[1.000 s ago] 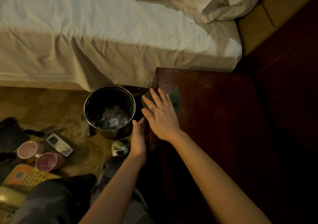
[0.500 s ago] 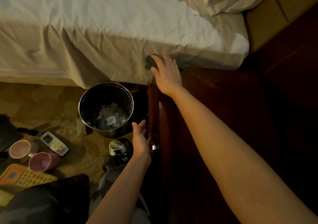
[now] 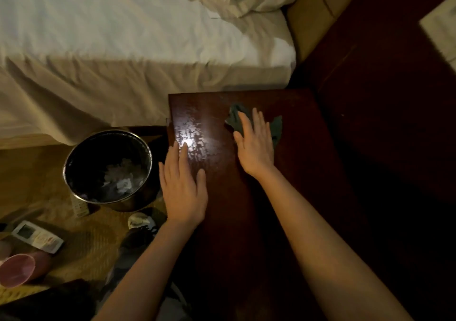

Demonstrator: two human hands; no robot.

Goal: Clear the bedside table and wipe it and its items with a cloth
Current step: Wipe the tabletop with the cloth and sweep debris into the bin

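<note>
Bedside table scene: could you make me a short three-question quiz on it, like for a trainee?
1. True or false: the right hand presses a dark cloth flat on the bedside table.
2. Where does the left hand rest?
A. inside the metal bin
B. flat on the table's left edge
C. on the bed
3. Fill in: the pink cup and the remote lie on the ____.

Key
1. True
2. B
3. Floor
</note>
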